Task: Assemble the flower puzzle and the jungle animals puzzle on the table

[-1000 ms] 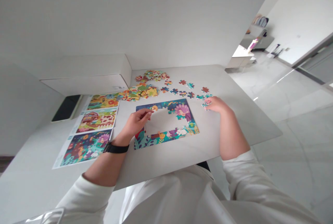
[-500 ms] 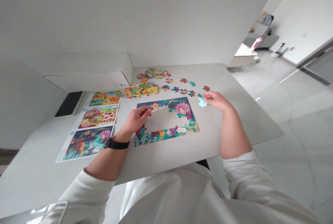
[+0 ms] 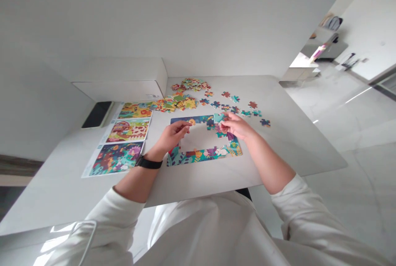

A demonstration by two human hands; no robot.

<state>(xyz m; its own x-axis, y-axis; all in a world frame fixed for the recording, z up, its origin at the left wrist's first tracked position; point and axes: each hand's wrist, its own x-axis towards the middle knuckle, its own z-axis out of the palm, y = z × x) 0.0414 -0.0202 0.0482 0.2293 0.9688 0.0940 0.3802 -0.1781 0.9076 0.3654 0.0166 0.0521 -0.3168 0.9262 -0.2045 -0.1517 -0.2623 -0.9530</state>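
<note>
A partly built jigsaw puzzle [image 3: 198, 156] lies on the white table [image 3: 278, 142], its colourful border laid and its middle bare. My right hand [image 3: 236, 127] hovers over the puzzle's upper right part, pinching a teal puzzle piece [image 3: 219, 117] between its fingers. My left hand [image 3: 171, 134], with a black watch at the wrist, rests on the puzzle's left edge with fingers curled together; whether it holds a piece I cannot make out.
Loose pieces [image 3: 244, 109] are scattered beyond the puzzle, with piles [image 3: 181, 102] nearer the white box [image 3: 123, 80] at the back left. A sheet of three reference pictures [image 3: 123, 142] lies left, beside a black phone [image 3: 96, 114]. The table's right edge drops to the floor.
My right hand lifted a teal piece from the loose ones on the right and carried it left over the puzzle. The left hand stayed at the puzzle's left edge.
</note>
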